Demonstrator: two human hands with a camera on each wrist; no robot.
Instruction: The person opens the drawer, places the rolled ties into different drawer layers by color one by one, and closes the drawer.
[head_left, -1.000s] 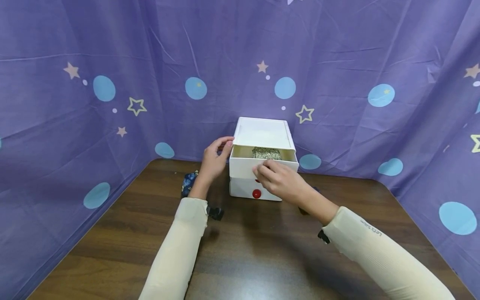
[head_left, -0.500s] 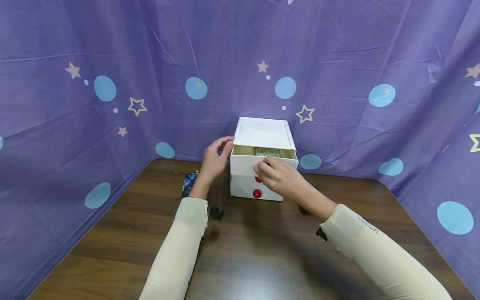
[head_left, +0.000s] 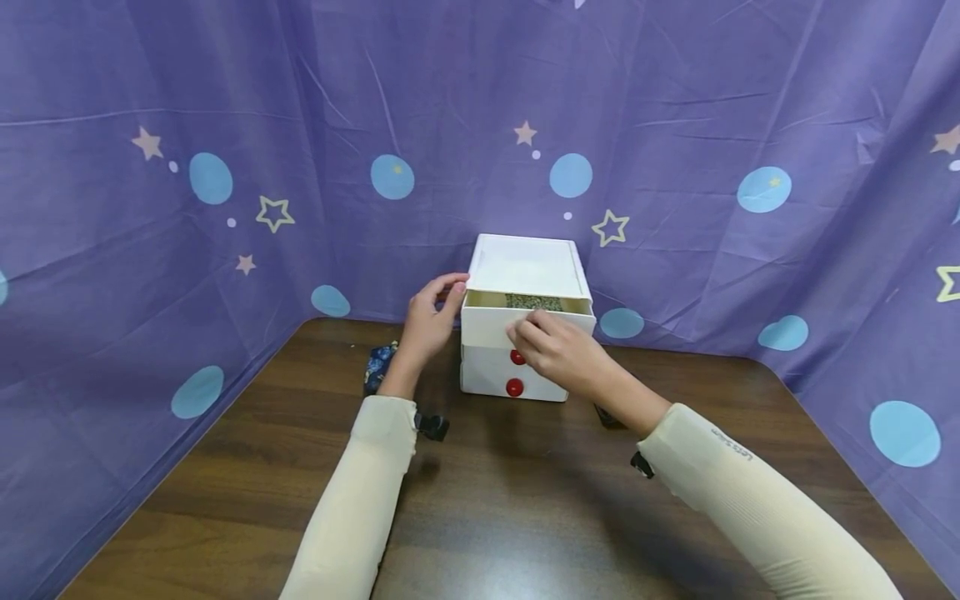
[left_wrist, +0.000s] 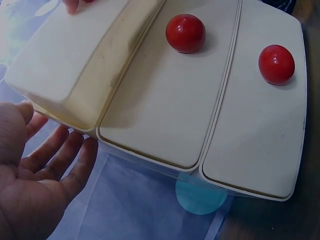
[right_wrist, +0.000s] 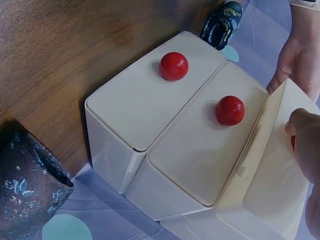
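Note:
A white three-drawer cabinet [head_left: 531, 265] stands at the back of the table. Its top drawer [head_left: 491, 327] is partly out, and a glittery gold-green item [head_left: 534, 302] shows inside. My right hand [head_left: 558, 350] pinches the red knob [right_wrist: 293, 143] on that drawer; fingers cover most of the knob. My left hand [head_left: 431, 317] rests its fingers against the cabinet's left side near the top, fingers loosely extended in the left wrist view. The middle drawer [left_wrist: 160, 85] and bottom drawer [left_wrist: 250, 120] are closed, each with a round red knob.
A dark blue patterned pouch-like item [head_left: 378, 367] lies left of the cabinet. Another dark patterned pouch [right_wrist: 32, 185] stands on the other side, mostly hidden behind my right arm in the head view. A purple curtain [head_left: 480, 125] hangs behind the brown wooden table [head_left: 480, 483].
The top drawer has slid a little further into the cabinet, with my right hand on its knob. Less of the glittery item shows. My left hand stays in place.

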